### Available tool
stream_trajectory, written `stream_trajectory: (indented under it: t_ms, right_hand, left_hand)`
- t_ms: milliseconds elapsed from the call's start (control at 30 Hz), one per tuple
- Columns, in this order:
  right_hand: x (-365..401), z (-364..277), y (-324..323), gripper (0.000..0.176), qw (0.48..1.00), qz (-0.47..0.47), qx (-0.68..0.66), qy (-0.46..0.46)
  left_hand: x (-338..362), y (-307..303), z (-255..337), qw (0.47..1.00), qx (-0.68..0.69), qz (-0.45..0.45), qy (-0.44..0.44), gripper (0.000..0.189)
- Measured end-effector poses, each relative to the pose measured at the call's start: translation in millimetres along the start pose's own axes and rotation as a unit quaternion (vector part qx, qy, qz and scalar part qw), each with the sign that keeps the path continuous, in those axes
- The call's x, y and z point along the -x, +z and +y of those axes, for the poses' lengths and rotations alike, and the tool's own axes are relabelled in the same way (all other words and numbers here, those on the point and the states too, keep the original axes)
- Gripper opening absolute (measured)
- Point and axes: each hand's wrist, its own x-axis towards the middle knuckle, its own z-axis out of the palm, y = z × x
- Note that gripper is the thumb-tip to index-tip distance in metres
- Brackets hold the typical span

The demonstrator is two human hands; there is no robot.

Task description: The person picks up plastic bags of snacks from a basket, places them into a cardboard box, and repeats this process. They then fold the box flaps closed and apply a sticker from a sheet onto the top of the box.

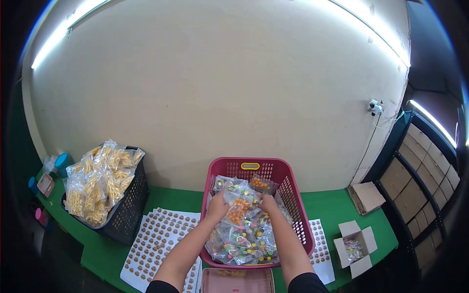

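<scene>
A large maroon plastic basket (296,207) holds many clear bags of small colourful round sweets (246,239). My left hand (218,205) reaches in from the left with its fingers closed on the edge of a clear bag of orange balls (238,209). On the other side of that bag is my right hand (266,202), its fingers curled at the plastic; its fingertips are partly hidden. Behind my hands, a second bag of orange balls (261,184) leans against the basket's back wall.
A black basket (138,193) heaped with bags of yellow stick snacks (105,176) stands left. Sticker sheets (156,239) lie on the green table (171,196). A pink tray (254,281) sits in front. An open carton (365,240) and brown cardboard (366,197) are right.
</scene>
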Motion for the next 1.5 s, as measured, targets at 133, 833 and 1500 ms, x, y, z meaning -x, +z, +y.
stream_trajectory:
  t_ms: [133, 833, 1500]
  right_hand:
    - [23.0, 32.7, -13.5, 0.042, 0.998, -0.038, 0.051, -0.022]
    - [208.4, 35.6, -76.9, 0.032, 0.81, -0.043, -0.585, 0.02]
    - [446.4, 419.4, -117.3, 0.048, 0.814, 0.166, -0.523, 0.187]
  left_hand:
    - [20.7, 1.0, 38.5, 0.924, 0.33, -0.163, -0.107, 0.071]
    - [74.5, 80.5, 150.3, 0.809, 0.506, -0.243, -0.172, 0.062]
    - [273.1, 375.4, 451.2, 0.73, 0.545, -0.343, -0.229, 0.034]
